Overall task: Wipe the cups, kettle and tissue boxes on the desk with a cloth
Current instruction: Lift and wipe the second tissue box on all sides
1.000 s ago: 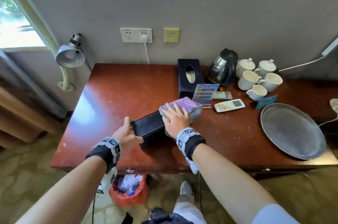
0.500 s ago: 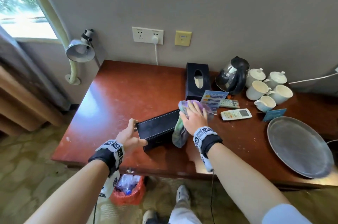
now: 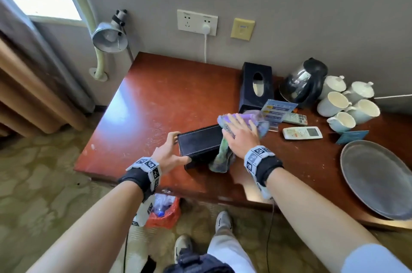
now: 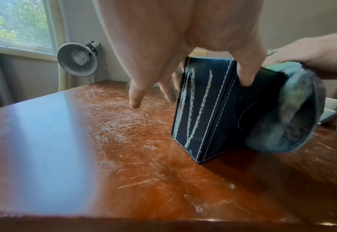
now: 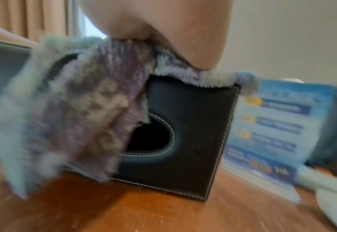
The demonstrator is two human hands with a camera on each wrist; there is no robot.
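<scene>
A black leather tissue box (image 3: 200, 141) lies on its side near the front edge of the red-brown desk (image 3: 156, 99). My left hand (image 3: 171, 150) grips its left end, thumb on the near face and fingers on the far face; the box (image 4: 213, 109) shows pale streaks there. My right hand (image 3: 239, 136) lies flat on a purple-green cloth (image 3: 256, 116), pressing it onto the box's right end. The cloth (image 5: 74, 102) hangs partly over the box's oval opening (image 5: 153, 138). A second black tissue box (image 3: 256, 85), a kettle (image 3: 305, 81) and several white cups (image 3: 334, 103) stand at the back right.
A blue card stand (image 3: 277, 110) and two remotes (image 3: 302, 132) lie just right of my right hand. A grey oval tray (image 3: 379, 179) sits at the right front. A lamp (image 3: 109, 37) hangs off the wall at left. A red-lined bin (image 3: 165, 210) stands under the desk.
My right hand slid the cloth along the box top toward its right end, and part of the cloth now hangs down the near face. The left hand kept its hold.
</scene>
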